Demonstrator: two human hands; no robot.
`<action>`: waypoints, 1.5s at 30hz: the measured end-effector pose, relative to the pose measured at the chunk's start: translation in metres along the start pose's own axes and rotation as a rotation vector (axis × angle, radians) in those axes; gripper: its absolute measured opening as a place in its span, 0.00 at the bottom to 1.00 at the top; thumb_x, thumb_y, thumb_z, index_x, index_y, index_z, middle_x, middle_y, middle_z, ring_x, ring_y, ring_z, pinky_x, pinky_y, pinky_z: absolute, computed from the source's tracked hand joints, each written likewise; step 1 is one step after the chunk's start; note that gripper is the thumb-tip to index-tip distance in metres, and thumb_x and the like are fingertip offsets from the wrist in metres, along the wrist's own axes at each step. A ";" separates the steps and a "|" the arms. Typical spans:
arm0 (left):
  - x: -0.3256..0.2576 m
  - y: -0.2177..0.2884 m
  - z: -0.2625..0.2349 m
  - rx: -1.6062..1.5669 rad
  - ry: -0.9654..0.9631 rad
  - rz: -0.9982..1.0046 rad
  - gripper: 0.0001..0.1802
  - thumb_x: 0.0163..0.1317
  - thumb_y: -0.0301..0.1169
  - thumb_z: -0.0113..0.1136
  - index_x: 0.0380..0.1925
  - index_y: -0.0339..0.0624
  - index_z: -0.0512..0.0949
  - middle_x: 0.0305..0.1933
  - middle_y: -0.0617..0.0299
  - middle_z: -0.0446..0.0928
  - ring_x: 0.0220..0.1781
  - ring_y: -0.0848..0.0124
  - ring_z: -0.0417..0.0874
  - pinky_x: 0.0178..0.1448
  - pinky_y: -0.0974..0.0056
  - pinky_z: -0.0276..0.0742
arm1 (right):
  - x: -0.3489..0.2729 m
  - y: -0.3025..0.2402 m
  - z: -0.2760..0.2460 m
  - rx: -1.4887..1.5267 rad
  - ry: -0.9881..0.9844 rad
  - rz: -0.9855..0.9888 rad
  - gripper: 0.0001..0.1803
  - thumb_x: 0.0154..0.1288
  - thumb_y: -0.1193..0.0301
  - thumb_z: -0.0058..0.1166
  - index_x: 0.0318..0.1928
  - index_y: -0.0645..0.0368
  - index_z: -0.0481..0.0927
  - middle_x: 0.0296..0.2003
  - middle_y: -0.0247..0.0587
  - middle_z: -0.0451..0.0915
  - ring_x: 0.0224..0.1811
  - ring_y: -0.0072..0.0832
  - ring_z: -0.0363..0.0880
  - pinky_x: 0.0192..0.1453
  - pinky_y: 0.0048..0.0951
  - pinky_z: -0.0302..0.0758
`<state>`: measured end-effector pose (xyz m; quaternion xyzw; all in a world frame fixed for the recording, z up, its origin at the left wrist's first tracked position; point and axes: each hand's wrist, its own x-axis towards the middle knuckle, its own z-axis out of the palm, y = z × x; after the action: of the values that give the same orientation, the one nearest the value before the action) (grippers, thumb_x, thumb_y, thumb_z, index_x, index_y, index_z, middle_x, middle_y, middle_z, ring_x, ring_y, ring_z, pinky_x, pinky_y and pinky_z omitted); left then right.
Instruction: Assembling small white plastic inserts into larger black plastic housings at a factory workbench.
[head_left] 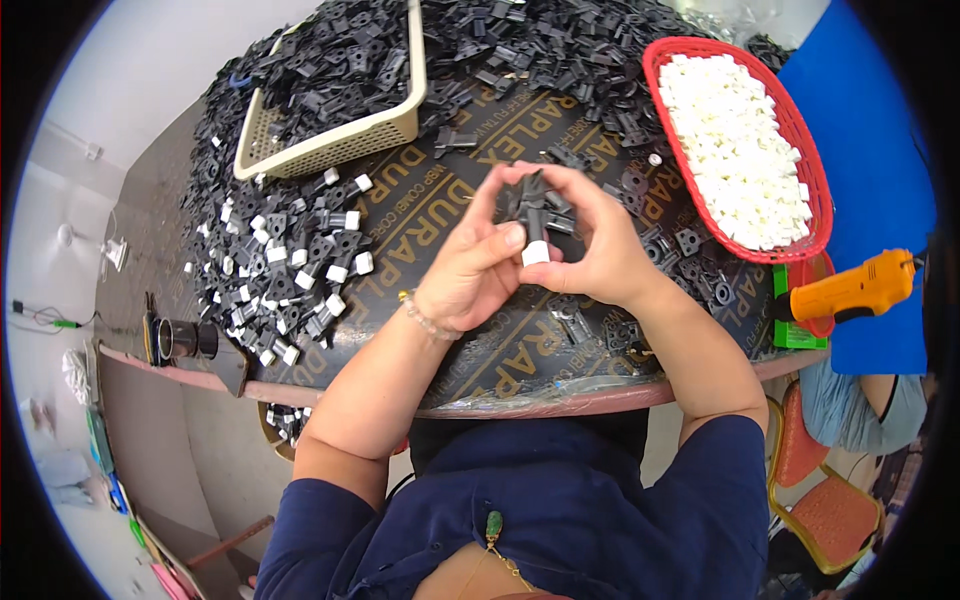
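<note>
Over the middle of the table, my left hand [470, 262] and my right hand [600, 240] meet around a black plastic part [535, 208]. A white cap [536, 253] sits at its lower end. My left thumb presses on the black body, and my right thumb lies against the white cap. The fingers of both hands curl round the far side, so part of the piece is hidden. Left of my arms lies a heap of black parts with white caps [300, 257]. Loose black parts [690, 240] are scattered beside my right wrist.
A cream plastic basket [340, 143] full of black parts stands at the back left, before a large black pile [560, 45]. At the right are a red basket [820, 215] of white caps and an orange power tool [860, 287]. A dark cup [180, 339] lies near the left edge.
</note>
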<state>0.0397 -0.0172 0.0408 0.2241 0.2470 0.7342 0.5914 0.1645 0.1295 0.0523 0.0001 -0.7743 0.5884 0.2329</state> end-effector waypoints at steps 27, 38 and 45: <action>0.015 0.003 -0.046 -0.137 0.538 0.202 0.21 0.75 0.40 0.47 0.60 0.39 0.69 0.44 0.58 0.78 0.47 0.64 0.81 0.48 0.64 0.76 | 0.107 0.017 -0.017 -1.291 -0.179 0.283 0.12 0.60 0.67 0.60 0.42 0.59 0.87 0.42 0.52 0.86 0.47 0.46 0.87 0.51 0.43 0.83; 0.006 -0.004 -0.022 0.002 0.154 -0.169 0.29 0.78 0.51 0.41 0.63 0.36 0.68 0.49 0.50 0.79 0.46 0.64 0.82 0.50 0.63 0.80 | 0.016 -0.014 -0.020 -0.569 -0.149 -0.164 0.39 0.54 0.74 0.68 0.68 0.57 0.71 0.61 0.45 0.78 0.63 0.41 0.77 0.66 0.37 0.74; 0.009 0.000 -0.025 -0.174 0.048 -0.224 0.28 0.77 0.43 0.41 0.65 0.31 0.68 0.56 0.45 0.79 0.44 0.68 0.84 0.49 0.65 0.82 | -0.013 -0.035 -0.083 -0.964 -0.109 0.372 0.19 0.57 0.71 0.67 0.49 0.61 0.81 0.40 0.46 0.84 0.45 0.41 0.83 0.49 0.39 0.79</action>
<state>0.0222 -0.0109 0.0214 0.1253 0.2201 0.6873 0.6808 0.2154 0.1914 0.0958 -0.2141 -0.9554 0.1954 0.0572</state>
